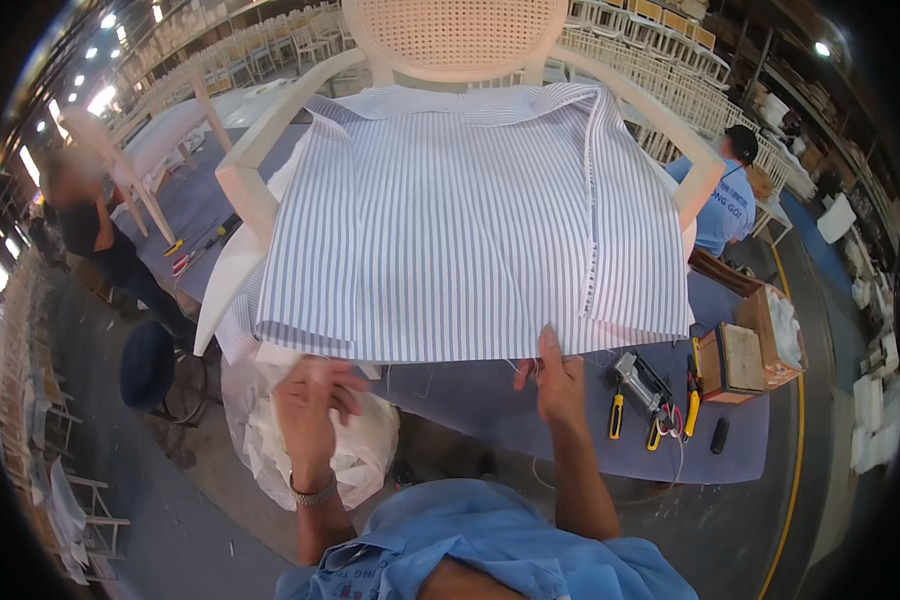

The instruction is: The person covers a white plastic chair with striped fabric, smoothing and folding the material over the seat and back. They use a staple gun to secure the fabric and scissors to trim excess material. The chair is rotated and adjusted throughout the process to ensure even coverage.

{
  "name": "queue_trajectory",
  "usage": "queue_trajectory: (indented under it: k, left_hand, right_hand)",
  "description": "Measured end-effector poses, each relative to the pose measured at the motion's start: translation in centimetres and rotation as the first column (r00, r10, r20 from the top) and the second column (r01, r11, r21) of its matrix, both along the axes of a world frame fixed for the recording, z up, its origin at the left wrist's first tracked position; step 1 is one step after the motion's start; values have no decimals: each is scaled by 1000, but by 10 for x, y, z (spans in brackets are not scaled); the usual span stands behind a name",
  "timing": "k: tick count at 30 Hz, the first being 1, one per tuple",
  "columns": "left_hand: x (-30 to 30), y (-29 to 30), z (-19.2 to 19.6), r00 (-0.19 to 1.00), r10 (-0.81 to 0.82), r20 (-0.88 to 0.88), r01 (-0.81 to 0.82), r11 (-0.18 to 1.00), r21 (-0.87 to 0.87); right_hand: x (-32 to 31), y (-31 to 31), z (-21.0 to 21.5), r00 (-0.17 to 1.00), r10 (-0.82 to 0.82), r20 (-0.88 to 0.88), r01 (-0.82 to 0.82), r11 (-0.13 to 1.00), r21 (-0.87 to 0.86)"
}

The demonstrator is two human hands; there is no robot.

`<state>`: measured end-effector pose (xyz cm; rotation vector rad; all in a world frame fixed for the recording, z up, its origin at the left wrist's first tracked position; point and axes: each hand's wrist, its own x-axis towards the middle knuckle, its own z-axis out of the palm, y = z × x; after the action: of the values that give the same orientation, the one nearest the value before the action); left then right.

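A striped cushion cover lies spread over a white armchair on the blue tabletop. The right hand touches its lower edge, fingers pressed together; the left hand, blurred, hovers with fingers loosely spread.

Single head-worn fisheye view, looking steeply down and forward from wearer's head; close over striped cloth on white chair; edges bend, workshop rim dark.

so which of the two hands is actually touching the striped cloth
The right hand, its fingers up on the striped cloth's lower edge; the left hand hovers just below it, blurred.
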<state>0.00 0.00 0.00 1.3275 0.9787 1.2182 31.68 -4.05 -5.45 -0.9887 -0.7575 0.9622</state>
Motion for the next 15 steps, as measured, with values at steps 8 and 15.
queue_trajectory:
  k: [8, 15]
  left_hand:
    - [87, 8, 18, 964, -245, 104, 259, 953, -157]
    - [105, 5, -22, 983, -134, 124, 151, 979, -138]
  right_hand:
    - [-42, 6, 21, 979, 77, -189, -69, 996, 48]
    - [-37, 2, -6, 998, 48, 46, -51, 996, 76]
